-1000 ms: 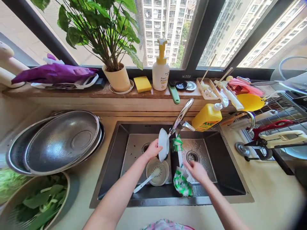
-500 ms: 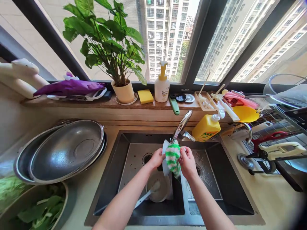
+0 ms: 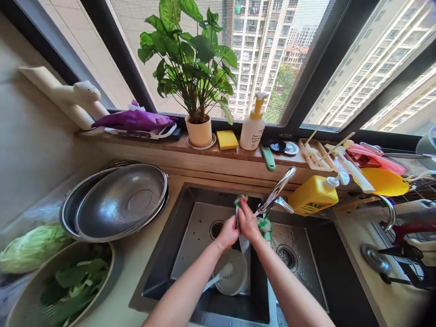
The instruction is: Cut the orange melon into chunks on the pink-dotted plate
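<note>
L hand (image 3: 227,235) & R hand (image 3: 248,223) close together over dark steel double sink (image 3: 169,254), just under chrome faucet (image 3: 277,190). A white plate (image 3: 244,244) stands on edge btwn them, mostly hidden, only lower tip showing below fingers. L fingers (image 3: 231,231) clenched around it. R fingers (image 3: 247,218) closed on green-&-white striped scrubber (image 3: 264,227), bunched against plate, a tuft showing above fingertips. Below fingers, in L basin: white bowl (image 3: 235,272) w/ white spoon (image 3: 218,282) resting in it. Beyond fingers: yellow AXE bottle (image 3: 313,195) to R, stacked steel strainers (image 3: 121,202) to L. Can't tell if water's running. Wet plate likely slippery: best to keep L grip firm, thumb & fingers on opposite faces, scrubber pressed flat & worked along rim, plate held low over sink so a slip lands short.
</note>
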### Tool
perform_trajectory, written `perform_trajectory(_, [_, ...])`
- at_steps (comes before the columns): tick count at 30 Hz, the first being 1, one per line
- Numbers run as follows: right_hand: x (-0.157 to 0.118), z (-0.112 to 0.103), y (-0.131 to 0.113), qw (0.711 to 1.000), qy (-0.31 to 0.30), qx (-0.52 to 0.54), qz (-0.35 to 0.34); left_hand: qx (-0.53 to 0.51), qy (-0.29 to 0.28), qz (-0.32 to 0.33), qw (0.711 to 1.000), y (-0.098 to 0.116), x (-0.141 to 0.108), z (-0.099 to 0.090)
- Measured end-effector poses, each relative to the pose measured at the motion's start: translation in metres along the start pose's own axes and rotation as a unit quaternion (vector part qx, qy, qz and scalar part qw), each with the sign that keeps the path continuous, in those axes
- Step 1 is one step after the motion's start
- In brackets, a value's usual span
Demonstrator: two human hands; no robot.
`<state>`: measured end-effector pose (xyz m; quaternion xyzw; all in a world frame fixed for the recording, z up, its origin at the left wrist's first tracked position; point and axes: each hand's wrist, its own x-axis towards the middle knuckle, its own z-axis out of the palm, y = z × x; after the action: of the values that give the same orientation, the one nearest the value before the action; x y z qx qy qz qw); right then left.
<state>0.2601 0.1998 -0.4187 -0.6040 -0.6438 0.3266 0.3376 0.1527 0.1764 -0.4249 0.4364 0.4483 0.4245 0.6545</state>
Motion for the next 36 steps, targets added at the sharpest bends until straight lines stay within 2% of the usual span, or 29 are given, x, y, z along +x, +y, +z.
perform_trajectory(3, [-0.045, 0.002, 0.003, 0.995, -0.053, 0.003, -0.08, -0.017, 0.019, 0.025, 0.999, -0.004, 0.0, -0.005])
perform_trajectory(5, [-0.05, -0.007, 0.014, 0.988, -0.081, -0.021, -0.131, -0.043, -0.003, 0.02, 0.999, -0.002, -0.006, -0.008])
perform_trajectory(7, [-0.029, -0.015, 0.025, 0.989, -0.071, -0.043, -0.12, -0.074, -0.033, -0.011, 0.997, 0.005, -0.016, -0.007])
perform_trajectory(10, [0.018, -0.021, 0.03, 0.998, -0.026, -0.046, -0.021, -0.1, -0.049, -0.042, 0.993, 0.022, -0.031, 0.0])
perform_trajectory(12, [0.029, -0.021, 0.027, 0.999, -0.01, -0.032, 0.003, -0.106, -0.048, -0.038, 0.992, 0.032, -0.037, 0.003])
perform_trajectory(14, [0.018, -0.016, 0.022, 1.0, -0.016, 0.001, -0.027, -0.113, -0.044, -0.034, 0.992, 0.036, -0.037, 0.003])
perform_trajectory(18, [-0.03, 0.003, 0.005, 0.992, -0.037, 0.012, -0.123, -0.1, -0.022, -0.021, 0.995, 0.033, -0.033, -0.004])
perform_trajectory(20, [-0.035, 0.004, -0.003, 0.988, -0.065, 0.003, -0.138, -0.09, -0.023, -0.03, 0.995, 0.034, -0.036, -0.007])
perform_trajectory(22, [-0.022, -0.004, -0.005, 0.993, -0.084, 0.014, -0.082, -0.094, -0.035, -0.046, 0.994, 0.038, -0.044, -0.009])
perform_trajectory(24, [0.0, -0.017, -0.001, 0.994, -0.085, 0.062, 0.021, -0.113, -0.043, -0.061, 0.991, 0.045, -0.054, -0.012])
perform_trajectory(27, [0.018, -0.033, 0.013, 0.979, -0.084, 0.129, 0.135, -0.155, -0.006, -0.064, 0.986, 0.053, -0.07, -0.022])
perform_trajectory(29, [0.016, -0.038, 0.021, 0.974, -0.086, 0.14, 0.155, -0.181, 0.015, -0.064, 0.981, 0.052, -0.075, -0.033])
perform_trajectory(30, [0.014, -0.039, 0.023, 0.973, -0.088, 0.143, 0.159, -0.192, 0.008, -0.075, 0.978, 0.051, -0.075, -0.038])
perform_trajectory(33, [0.011, -0.037, 0.02, 0.973, -0.094, 0.144, 0.154, -0.225, -0.068, -0.176, 0.956, 0.045, -0.066, -0.052])
perform_trajectory(36, [0.017, -0.036, 0.007, 0.984, -0.1, 0.086, 0.117, -0.226, -0.12, -0.272, 0.928, 0.043, -0.05, -0.053])
